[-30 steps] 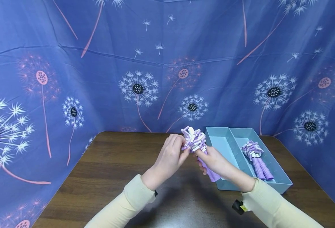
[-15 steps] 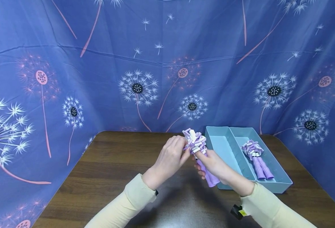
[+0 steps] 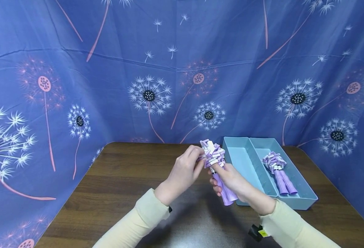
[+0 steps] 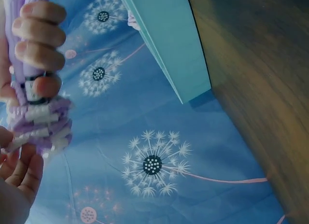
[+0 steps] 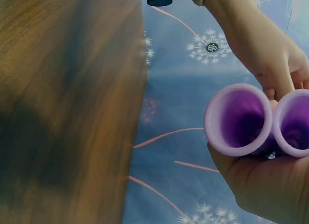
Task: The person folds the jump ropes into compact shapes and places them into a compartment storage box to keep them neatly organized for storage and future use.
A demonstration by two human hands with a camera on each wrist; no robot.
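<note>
A purple-and-white beaded jump rope (image 3: 213, 155), bundled up, is in both hands above the table. My right hand (image 3: 233, 181) grips its two purple handles (image 3: 227, 198) side by side, fingers wrapped round them in the left wrist view. The hollow handle ends (image 5: 239, 120) face the right wrist camera. With thumb and fingertips, my left hand (image 3: 183, 172) pinches the beaded part from the left; in the left wrist view, the beads (image 4: 43, 122) partly hide the hold. A second bundled jump rope (image 3: 281, 175) lies in the right compartment of the teal box.
The two-compartment teal box (image 3: 253, 165) stands at the right back of the brown wooden table (image 3: 123, 186), just behind my right hand. A blue dandelion-print cloth (image 3: 169, 86) hangs behind and at the sides.
The handles have swung a little downward and both now show side by side. My left hand has shifted slightly at the beads, and the right forearm moved slightly left.
</note>
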